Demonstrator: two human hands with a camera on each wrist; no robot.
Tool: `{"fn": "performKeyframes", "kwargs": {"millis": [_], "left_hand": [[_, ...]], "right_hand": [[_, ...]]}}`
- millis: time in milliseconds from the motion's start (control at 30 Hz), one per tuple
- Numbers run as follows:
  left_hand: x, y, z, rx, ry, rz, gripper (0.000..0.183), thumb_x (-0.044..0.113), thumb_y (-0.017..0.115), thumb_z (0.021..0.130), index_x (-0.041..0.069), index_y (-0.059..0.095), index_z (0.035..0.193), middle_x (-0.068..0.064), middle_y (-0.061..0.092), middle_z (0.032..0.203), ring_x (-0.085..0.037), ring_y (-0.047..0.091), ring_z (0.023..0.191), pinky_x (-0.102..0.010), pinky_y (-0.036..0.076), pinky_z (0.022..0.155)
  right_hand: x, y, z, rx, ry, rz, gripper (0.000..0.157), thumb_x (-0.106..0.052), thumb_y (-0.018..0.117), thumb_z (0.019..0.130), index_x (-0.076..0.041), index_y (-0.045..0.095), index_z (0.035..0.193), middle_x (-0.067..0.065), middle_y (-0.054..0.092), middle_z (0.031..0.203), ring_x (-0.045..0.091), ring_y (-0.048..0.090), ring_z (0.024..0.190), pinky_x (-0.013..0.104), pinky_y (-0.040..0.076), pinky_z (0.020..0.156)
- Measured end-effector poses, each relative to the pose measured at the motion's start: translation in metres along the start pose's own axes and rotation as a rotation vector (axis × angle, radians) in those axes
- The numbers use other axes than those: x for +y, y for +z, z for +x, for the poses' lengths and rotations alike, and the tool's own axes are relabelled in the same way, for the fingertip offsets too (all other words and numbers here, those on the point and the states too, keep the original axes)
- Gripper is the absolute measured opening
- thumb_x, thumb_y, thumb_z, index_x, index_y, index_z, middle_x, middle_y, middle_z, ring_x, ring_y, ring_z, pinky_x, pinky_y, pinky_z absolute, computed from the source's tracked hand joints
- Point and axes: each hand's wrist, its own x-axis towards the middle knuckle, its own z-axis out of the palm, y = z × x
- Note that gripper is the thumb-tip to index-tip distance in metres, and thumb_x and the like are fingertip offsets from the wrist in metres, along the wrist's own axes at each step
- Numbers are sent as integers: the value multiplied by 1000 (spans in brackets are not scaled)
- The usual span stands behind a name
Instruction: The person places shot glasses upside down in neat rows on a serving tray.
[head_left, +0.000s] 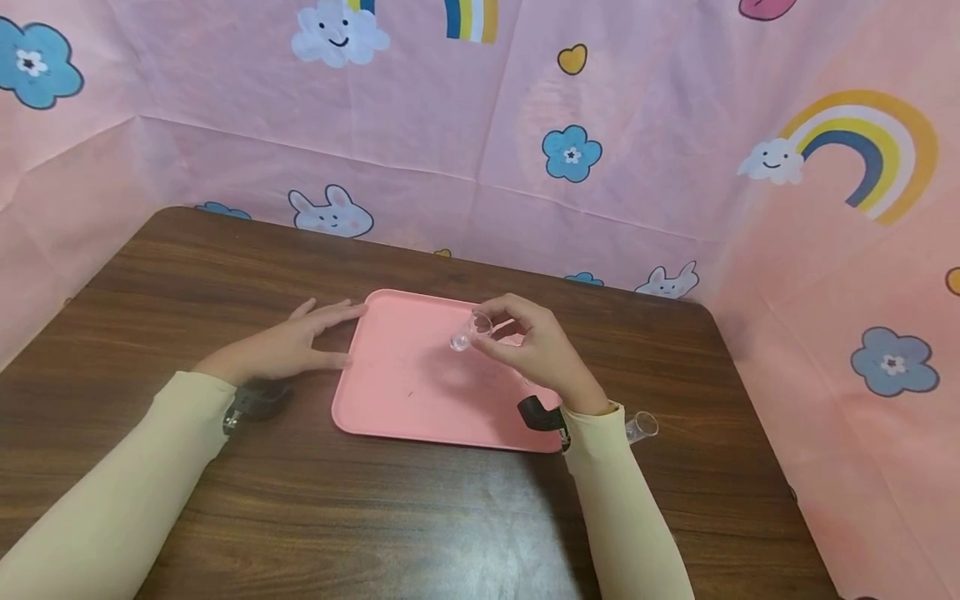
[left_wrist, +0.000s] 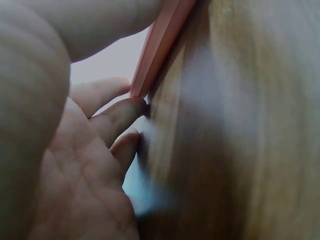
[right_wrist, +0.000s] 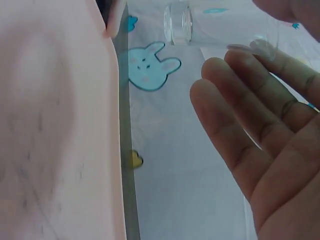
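Observation:
Over the pink tray [head_left: 397,383], my right hand [head_left: 536,342] pinches a small clear shot glass [head_left: 467,333] near its rim, between thumb and fingers. The glass is tilted, its thick base towards the left. In the right wrist view the shot glass [right_wrist: 225,22] lies sideways above the tray's surface, the lower fingers spread beneath it. My left hand [head_left: 288,343] is at the tray's left edge, thumb and fingers extended. Up close, in the left wrist view, fingertips [left_wrist: 131,106] meet the corner of the tray's rim [left_wrist: 162,42].
A second clear shot glass [head_left: 642,427] stands on the brown wooden table [head_left: 390,517], right of the tray and partly behind my right sleeve [head_left: 615,483]. Pink cloth [head_left: 420,125] printed with rainbows and rabbits hangs behind the table and along its sides.

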Motion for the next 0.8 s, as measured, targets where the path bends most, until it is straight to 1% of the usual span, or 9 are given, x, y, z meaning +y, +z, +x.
{"fn": "performKeyframes", "kwargs": {"millis": [100,167,233,333,433,500,633,700,800], "left_hand": [[0,0,1,2,-2,7,86,46,75,93,14,35,162,-15,30,168,-38,13,159,-58,-11,126],[1,0,1,4,-4,5,86,47,75,93,15,35,162,-16,30,168,-39,13,159,-59,-11,126],[2,0,0,3,-13,4,87,47,75,92,16,35,162,-17,28,169,-40,11,159,-60,-10,126],[4,0,0,5,-12,4,86,46,76,92,15,35,162,-18,28,168,-41,12,158,-60,-9,126],[5,0,-1,10,5,4,85,43,77,93,13,36,161,-18,30,168,-41,14,158,-60,-9,126],[6,0,-1,15,20,5,84,42,77,93,12,37,161,-18,31,167,-40,15,158,-59,-9,126],[5,0,-1,14,21,2,84,42,76,93,12,37,161,-17,31,167,-40,15,158,-60,-9,126],[4,1,-1,15,20,3,84,43,76,93,12,37,161,-17,31,167,-40,15,158,-60,-9,126],[2,2,-1,22,25,7,84,43,76,93,12,37,161,-18,32,167,-41,16,157,-61,-8,126]], "right_hand": [[-6,10,7,-17,-16,9,22,-12,82,90,-10,72,109,7,70,103,21,68,97,51,61,88],[-10,17,10,-25,-23,21,22,-12,81,90,-10,71,110,5,70,105,20,68,100,49,61,90],[-15,24,12,-32,-31,43,23,-11,81,90,-10,70,110,3,71,109,18,68,103,51,60,93],[-21,34,13,-61,-33,64,23,-10,80,91,-9,67,110,4,73,116,16,69,107,45,59,96],[-23,41,13,-94,-23,61,21,-9,78,92,-9,64,107,6,73,113,15,69,104,42,58,96],[-22,45,13,-110,-5,27,21,-12,78,92,-10,62,106,4,72,106,13,69,98,40,58,93],[-19,48,13,-143,40,-131,24,-22,82,90,-13,65,103,-3,66,94,11,63,86,35,59,82],[-17,48,13,-168,49,-227,26,-26,84,89,-13,67,104,-5,67,92,10,63,84,30,58,79],[-14,49,13,-187,58,-344,28,-26,83,90,-10,72,110,-4,69,95,11,63,86,24,54,80]]}}
